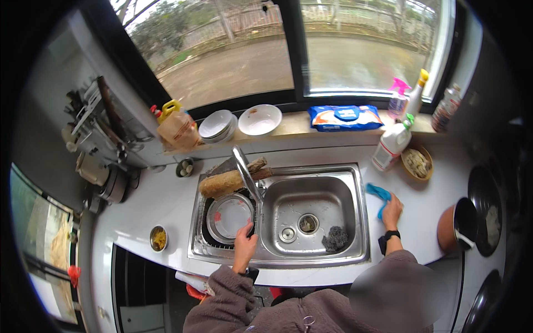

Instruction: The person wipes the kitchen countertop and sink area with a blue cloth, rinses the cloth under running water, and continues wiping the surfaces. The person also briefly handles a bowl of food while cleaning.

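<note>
My left hand (245,245) is at the near right rim of a white plate with red marks (230,217); the plate lies on a rack in the left basin of the stainless steel sink (314,263). Whether my fingers grip the rim cannot be told. To the right of the sink, my right hand (392,210) holds a blue cloth (378,192) on the white countertop. Between my hands is the right basin, where a dark scouring pad (334,239) and a round metal drain stopper (287,234) lie beside the drain. The faucet (245,172) stands between the basins.
Loofah-like rolls (222,183) lie across the left basin. A small metal bowl (159,238) stands left. On the sill are bowls (260,120) and a wipes pack (345,118). A white bottle (390,145), a food bowl (417,163) and a brown pot (452,231) stand right.
</note>
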The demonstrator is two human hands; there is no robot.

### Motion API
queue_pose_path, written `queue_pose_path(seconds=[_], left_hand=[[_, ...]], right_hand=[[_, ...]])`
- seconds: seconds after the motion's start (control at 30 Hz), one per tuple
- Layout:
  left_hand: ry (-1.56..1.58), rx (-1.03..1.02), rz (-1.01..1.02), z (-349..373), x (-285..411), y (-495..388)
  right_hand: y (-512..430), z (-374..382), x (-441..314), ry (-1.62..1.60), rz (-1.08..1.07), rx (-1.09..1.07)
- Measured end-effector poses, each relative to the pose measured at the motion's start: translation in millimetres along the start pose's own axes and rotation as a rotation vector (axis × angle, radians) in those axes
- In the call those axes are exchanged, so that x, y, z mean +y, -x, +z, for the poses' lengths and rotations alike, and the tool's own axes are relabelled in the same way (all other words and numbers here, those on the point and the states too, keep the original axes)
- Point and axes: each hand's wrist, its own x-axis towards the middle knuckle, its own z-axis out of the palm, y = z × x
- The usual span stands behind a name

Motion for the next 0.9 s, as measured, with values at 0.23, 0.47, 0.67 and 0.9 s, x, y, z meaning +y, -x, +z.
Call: queue_pose_path(seconds=[0.23,0.47,0.67,0.9], left_hand=[[-0.329,0.111,0.398,62.8,10.0,-78.2],[-0.091,-0.092,0.335,52.3,18.8,-118.5],[-0.146,-0.053,0.433,35.6,13.8,-98.7],[0.152,-0.202,-0.268,78.1,-65.4,-21.0]], right_hand=[[43.2,37.1,-60.7,-0.118,-0.199,-0.165],[113.5,88.6,-193.1,-1.085,0.82,-0.776],[136.8,117.0,-255.1,-1.697,1.232,-1.335],[154.6,143.9,-274.9,-1.519,1.302,-1.232]])
